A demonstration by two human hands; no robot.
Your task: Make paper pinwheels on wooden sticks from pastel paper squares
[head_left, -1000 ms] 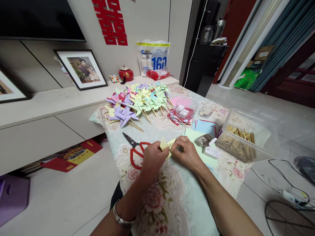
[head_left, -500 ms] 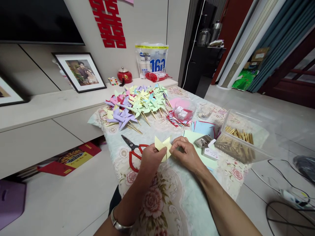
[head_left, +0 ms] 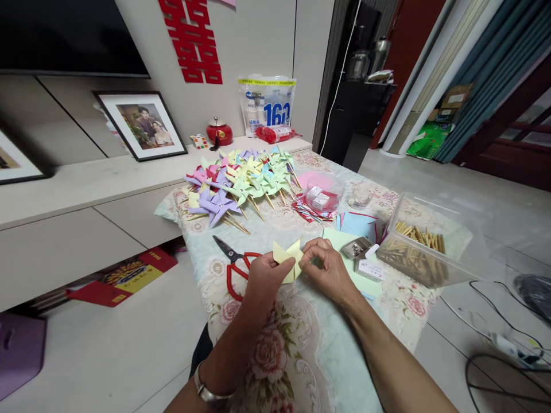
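Note:
My left hand (head_left: 263, 281) and my right hand (head_left: 328, 271) both pinch a small yellow folded paper piece (head_left: 287, 256) just above a table with a floral cloth (head_left: 284, 344). Its pointed flaps stand up between my fingers. Red-handled scissors (head_left: 235, 265) lie on the cloth just left of my left hand. Sheets of green and blue paper (head_left: 353, 229) lie under and beyond my right hand.
A heap of finished paper pinwheels on sticks (head_left: 241, 180) fills the far left of the table. A clear box of wooden sticks (head_left: 419, 244) stands at the right, with a stapler (head_left: 356, 248) and small white box (head_left: 370, 268) beside it. Cables (head_left: 499, 338) trail on the floor.
The yellow piece has opened out from a small folded bit into spread pointed flaps, and my hands have shifted slightly on it. Nothing else moved.

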